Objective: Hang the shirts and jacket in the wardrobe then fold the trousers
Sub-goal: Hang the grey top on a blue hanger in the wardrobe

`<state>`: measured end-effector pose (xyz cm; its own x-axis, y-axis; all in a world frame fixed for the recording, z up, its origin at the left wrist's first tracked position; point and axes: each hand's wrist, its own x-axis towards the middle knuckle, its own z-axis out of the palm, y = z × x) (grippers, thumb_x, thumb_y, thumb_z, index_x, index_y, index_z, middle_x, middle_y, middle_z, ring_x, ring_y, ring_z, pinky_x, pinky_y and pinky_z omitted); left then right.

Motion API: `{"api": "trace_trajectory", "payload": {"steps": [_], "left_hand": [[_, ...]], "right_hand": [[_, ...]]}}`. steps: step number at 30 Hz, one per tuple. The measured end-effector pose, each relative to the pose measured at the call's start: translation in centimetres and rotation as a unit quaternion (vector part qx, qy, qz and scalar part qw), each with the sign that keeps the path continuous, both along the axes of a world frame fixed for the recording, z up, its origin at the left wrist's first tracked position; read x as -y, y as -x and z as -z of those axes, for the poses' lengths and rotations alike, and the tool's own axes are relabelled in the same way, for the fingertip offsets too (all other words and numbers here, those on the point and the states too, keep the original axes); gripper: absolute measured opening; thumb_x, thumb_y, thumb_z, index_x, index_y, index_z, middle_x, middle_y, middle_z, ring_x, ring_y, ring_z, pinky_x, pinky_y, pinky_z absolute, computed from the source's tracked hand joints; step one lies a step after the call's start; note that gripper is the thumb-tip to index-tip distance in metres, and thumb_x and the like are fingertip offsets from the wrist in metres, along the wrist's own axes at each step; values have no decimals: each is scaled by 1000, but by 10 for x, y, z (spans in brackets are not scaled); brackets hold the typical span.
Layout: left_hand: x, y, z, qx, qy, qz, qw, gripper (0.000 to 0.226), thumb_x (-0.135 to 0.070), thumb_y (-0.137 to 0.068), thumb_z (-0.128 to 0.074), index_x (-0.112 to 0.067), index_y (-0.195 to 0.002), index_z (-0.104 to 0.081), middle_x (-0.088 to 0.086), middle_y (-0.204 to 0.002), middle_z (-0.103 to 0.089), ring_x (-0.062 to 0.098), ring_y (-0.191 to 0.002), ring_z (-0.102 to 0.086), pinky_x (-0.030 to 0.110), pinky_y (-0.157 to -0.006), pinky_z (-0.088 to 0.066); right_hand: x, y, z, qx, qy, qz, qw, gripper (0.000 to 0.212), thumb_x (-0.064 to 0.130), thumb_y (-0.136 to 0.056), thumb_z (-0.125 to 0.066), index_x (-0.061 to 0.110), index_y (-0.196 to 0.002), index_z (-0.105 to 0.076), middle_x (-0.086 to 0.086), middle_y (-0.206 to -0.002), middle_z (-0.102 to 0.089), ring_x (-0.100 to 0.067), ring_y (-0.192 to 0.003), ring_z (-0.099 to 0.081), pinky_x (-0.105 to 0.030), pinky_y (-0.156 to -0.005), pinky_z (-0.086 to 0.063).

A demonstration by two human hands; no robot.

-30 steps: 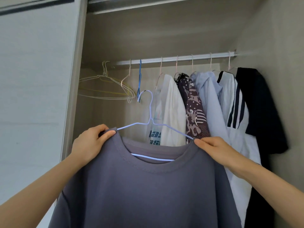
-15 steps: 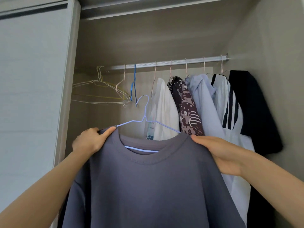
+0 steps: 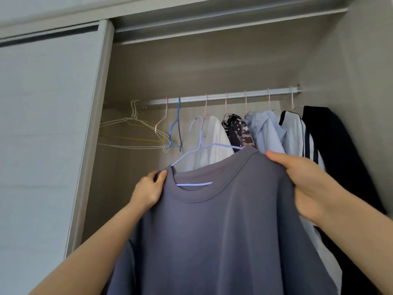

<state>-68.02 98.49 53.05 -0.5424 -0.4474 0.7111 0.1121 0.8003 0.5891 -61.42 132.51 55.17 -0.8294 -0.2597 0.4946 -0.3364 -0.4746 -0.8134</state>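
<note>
"Where's the shirt at this moment?"

"In the air in front of the open wardrobe (image 3: 191, 67), below the rail (image 3: 223, 96). The grey shirt (image 3: 212, 231) sits on a pale lilac wire hanger (image 3: 200, 143). The hook points up in front of the white shirt (image 3: 214, 141) but isn't on the rail yet."

"How are you holding it?"

"By both shoulders. My left hand (image 3: 148, 188) pinches the shoulder on my left, thumb on the front of the cloth, the other fingers curled behind it. My right hand (image 3: 302, 179) grips the other shoulder with the thumb along the top. Its fingers go behind the fabric, so I can't tell how they lie. That side rides higher, so the hanger tilts."

"Why the shoulders and not the hook?"

"I reckon it stops the cloth sliding off the thin wire on the way up, and leaves the hook free to catch the rail."

"What does the shirt look like?"

"Plain slate grey with a round ribbed neck. It looks soft and fairly heavy, falling in long smooth folds. The hanger's bottom bar shows through the neck opening."

"Where would it go?"

"Probably the gap between the blue hanger (image 3: 177, 124) and the white shirt. Bare wire hangers (image 3: 131, 133) hang toward the rail's left end. Toward its right end a patterned top (image 3: 236, 130), a light blue shirt (image 3: 265, 130), a striped white shirt (image 3: 295, 133) and a black garment (image 3: 331, 141) crowd together. The sliding door (image 3: 46, 135) stands on the left."
</note>
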Motion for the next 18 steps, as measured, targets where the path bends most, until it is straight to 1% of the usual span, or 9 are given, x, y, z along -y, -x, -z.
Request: {"api": "trace_trajectory", "payload": {"steps": [2,4,5,7,9,11,14,16,18], "left_hand": [[-19,2,-4,-6,33,38,999,49,-44,-103,-40,-18,-143,-49,8,-147,-50,28,-135,-45,29,-104,-34],[-40,0,-7,-3,54,96,994,52,-44,-102,-42,-20,-149,-41,-1,-153,-42,18,-141,-38,23,-109,-27],[-51,-2,-9,-6,54,138,989,54,-44,-102,-44,-22,-150,-39,-5,-154,-40,12,-142,-35,20,-110,-24],[-72,-8,-13,-15,51,231,972,56,-45,-101,-46,-25,-152,-36,-11,-155,-37,0,-138,-33,16,-111,-18],[-92,-17,-16,-20,40,308,950,53,-48,-100,-44,-36,-150,-35,-18,-153,-38,-2,-138,-34,26,-119,-21],[-105,-27,-19,-28,20,368,929,40,-50,-100,-42,-55,-139,-38,-28,-145,-43,-2,-136,-38,31,-118,-27],[-114,-40,-23,-42,8,420,907,31,-50,-96,-48,-68,-120,-40,-39,-134,-49,-14,-127,-43,19,-108,-38],[-113,-44,-25,-39,16,440,897,46,-42,-93,-61,-61,-128,-39,-46,-121,-54,-20,-117,-49,11,-98,-45],[-108,-43,-25,-37,29,447,893,76,-35,-83,-75,-48,-144,-33,-41,-130,-51,-11,-125,-48,13,-98,-45]], "right_hand": [[4,-4,-11,-45,13,54,997,22,17,-97,-54,5,-86,-68,-2,-67,-73,-10,-54,-67,-18,-48,-54],[12,-5,-19,-99,-11,119,988,25,21,-97,-55,6,-79,-64,0,-59,-67,-9,-51,-62,-17,-48,-49],[17,-4,-21,-128,-30,142,981,27,23,-97,-55,5,-78,-61,-5,-61,-61,-15,-56,-59,-20,-54,-47],[28,-2,-24,-189,-67,170,965,29,24,-98,-51,0,-83,-58,-2,-79,-51,-17,-73,-46,-31,-68,-37],[39,0,-27,-248,-108,208,940,35,22,-100,-45,-6,-81,-52,-3,-80,-46,-18,-73,-40,-33,-69,-31],[49,3,-33,-301,-152,286,897,36,21,-101,-41,10,-67,-42,-6,-64,-37,-18,-60,-35,-29,-62,-29],[64,12,-44,-360,-202,396,820,36,21,-101,-37,18,-66,-36,0,-62,-43,-16,-57,-40,-32,-55,-28],[75,17,-49,-374,-240,445,778,27,19,-102,-37,14,-75,-39,-4,-74,-52,-23,-68,-48,-33,-57,-29],[85,23,-53,-386,-264,481,741,13,13,-99,-41,11,-87,-42,-15,-92,-58,-33,-87,-53,-32,-65,-33]]}}
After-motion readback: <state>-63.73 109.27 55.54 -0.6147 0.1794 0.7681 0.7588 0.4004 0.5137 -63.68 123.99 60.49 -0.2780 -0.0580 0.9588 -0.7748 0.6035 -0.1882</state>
